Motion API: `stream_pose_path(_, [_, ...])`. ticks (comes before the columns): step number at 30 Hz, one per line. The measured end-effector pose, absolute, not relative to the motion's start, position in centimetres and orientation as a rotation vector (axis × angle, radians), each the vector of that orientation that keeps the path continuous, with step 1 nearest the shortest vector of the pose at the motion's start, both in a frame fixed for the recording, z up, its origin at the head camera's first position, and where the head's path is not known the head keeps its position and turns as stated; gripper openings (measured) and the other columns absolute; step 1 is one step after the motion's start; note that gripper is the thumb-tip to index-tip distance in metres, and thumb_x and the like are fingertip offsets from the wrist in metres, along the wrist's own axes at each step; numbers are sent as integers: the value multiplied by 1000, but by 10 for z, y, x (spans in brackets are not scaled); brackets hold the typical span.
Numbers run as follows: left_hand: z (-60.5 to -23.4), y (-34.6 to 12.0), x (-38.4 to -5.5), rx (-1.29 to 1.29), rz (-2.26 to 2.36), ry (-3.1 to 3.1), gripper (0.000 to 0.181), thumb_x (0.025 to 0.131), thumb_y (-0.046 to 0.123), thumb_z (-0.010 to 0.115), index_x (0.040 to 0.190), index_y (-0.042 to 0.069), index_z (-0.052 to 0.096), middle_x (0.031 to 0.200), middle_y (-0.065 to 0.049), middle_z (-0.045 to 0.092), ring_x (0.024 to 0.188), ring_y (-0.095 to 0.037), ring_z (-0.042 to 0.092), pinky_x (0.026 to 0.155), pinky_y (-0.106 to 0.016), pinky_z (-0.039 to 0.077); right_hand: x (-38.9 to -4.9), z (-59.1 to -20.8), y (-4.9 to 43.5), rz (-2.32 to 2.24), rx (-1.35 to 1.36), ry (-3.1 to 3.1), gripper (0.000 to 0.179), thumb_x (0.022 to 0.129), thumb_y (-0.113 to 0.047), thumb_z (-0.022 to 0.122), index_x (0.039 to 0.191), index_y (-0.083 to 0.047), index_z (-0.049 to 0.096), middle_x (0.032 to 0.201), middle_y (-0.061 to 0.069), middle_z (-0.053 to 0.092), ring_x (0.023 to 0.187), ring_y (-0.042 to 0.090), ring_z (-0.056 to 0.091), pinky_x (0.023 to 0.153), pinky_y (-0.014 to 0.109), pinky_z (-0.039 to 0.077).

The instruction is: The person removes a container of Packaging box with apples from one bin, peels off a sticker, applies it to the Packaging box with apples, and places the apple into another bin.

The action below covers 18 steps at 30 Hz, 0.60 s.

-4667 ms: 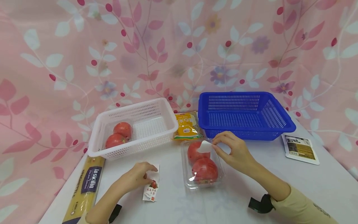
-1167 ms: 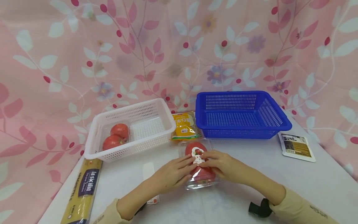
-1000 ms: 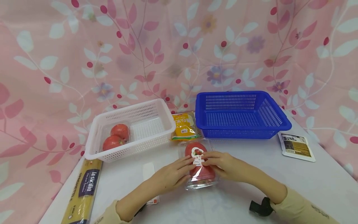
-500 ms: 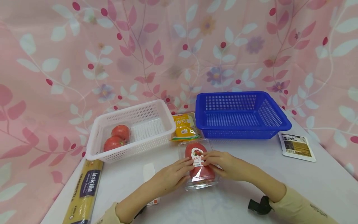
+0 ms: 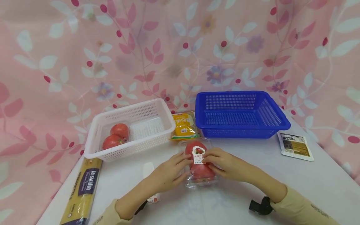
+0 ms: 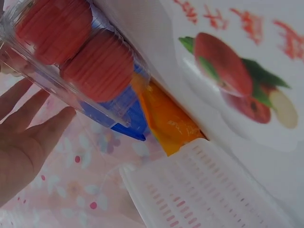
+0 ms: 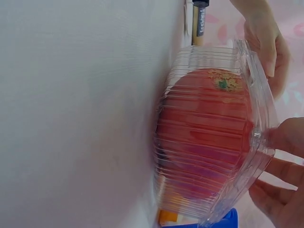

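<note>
A lidded clear plastic box (image 5: 200, 184) with two round red fruits (image 5: 203, 172) lies mid-table. On its lid sits a white label (image 5: 198, 155) with a printed fruit picture. My right hand (image 5: 225, 164) rests its fingertips on the lid along the label's right edge, fingers loosely bent. From the other side my left hand (image 5: 171, 172) lies with spread fingers at the box's left rim; in the left wrist view its fingers (image 6: 42, 123) are fairly straight beside the box. A white paper strip (image 5: 148, 168) with printed fruit lies partly under my left forearm.
At the back left a white basket (image 5: 135, 146) holds another box of red fruit (image 5: 119, 129). Beside it are a yellow grain packet (image 5: 184, 126) and a blue basket (image 5: 243, 132). A spaghetti pack (image 5: 81, 193) lies left, a white-and-gold pouch (image 5: 295, 146) right.
The label that my right hand pinched above the box now lies on the lid. My left hand came from the paper strip to the box, then slid slightly left, away from the label.
</note>
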<state>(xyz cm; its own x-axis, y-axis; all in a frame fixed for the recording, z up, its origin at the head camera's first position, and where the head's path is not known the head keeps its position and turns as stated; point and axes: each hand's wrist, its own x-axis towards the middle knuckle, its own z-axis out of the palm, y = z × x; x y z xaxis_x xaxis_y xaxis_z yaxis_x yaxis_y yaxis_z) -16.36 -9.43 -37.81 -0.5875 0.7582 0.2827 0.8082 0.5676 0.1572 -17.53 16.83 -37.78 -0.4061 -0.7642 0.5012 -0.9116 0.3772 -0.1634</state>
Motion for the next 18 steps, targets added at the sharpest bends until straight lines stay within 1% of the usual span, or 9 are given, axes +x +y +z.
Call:
stream_pose_path(2, [-376,-90,-165,-1272,-416,-2705,47,93,41,48,133,15,48,141,-7,39,129,-34,34,100,-42,35,-174,-378,169,559,1403,-2361,27,79,-8,68,106,-9,62,109,6,58,106,24,52,87,40,47])
stream_pose_path(4, [-374,-83,-166,-1227,-485,-2844,59,92,52,42,141,20,37,149,-8,24,130,-42,27,99,-49,34,-171,-376,170,532,1296,-2504,34,83,-21,67,114,-14,60,118,8,55,112,30,48,88,46,45])
stream_pose_path(7, [-374,-72,-164,-1148,-558,-3044,75,84,68,38,147,33,16,153,-11,1,128,-54,13,89,-59,38,-166,-375,171,501,1121,-2750,47,87,-40,60,129,-21,51,134,13,45,121,41,40,91,56,38])
stream_pose_path(8, [-375,-68,-163,-1137,-564,-3081,81,80,72,37,147,35,10,152,-13,-3,126,-57,10,87,-60,39,-164,-375,171,519,1068,-2823,51,87,-45,57,133,-24,47,139,14,40,121,43,39,91,58,38])
stream_pose_path(10, [-378,-63,-161,-1128,-516,-3091,89,76,76,40,146,36,3,152,-16,-5,124,-61,8,84,-61,40,-162,-377,170,579,994,-2925,58,86,-51,54,138,-26,41,145,14,30,120,45,40,89,60,38])
stream_pose_path(12, [-381,-59,-158,-1100,-456,-3083,95,74,77,43,147,35,0,152,-16,-4,122,-63,6,86,-63,37,-161,-379,168,659,962,-2970,62,86,-52,53,140,-25,38,148,14,25,118,43,44,88,59,40])
stream_pose_path(13, [-382,-58,-157,-1078,-435,-3075,96,73,76,45,147,34,0,152,-15,-3,122,-64,7,88,-64,36,-161,-380,167,689,941,-2988,63,86,-54,53,140,-26,37,148,14,23,116,44,46,85,59,42])
stream_pose_path(15, [-385,-57,-157,-1034,-412,-3050,97,73,74,49,147,32,2,152,-15,0,120,-65,11,89,-66,33,-160,-381,164,723,928,-2998,66,86,-55,52,141,-24,35,148,15,21,114,44,47,83,58,43])
stream_pose_path(18, [-388,-56,-157,-978,-424,-3036,96,73,73,52,147,33,5,153,-12,4,118,-66,19,84,-64,38,-161,-382,161,718,933,-2974,69,85,-58,50,142,-22,35,147,18,22,114,43,47,82,55,45])
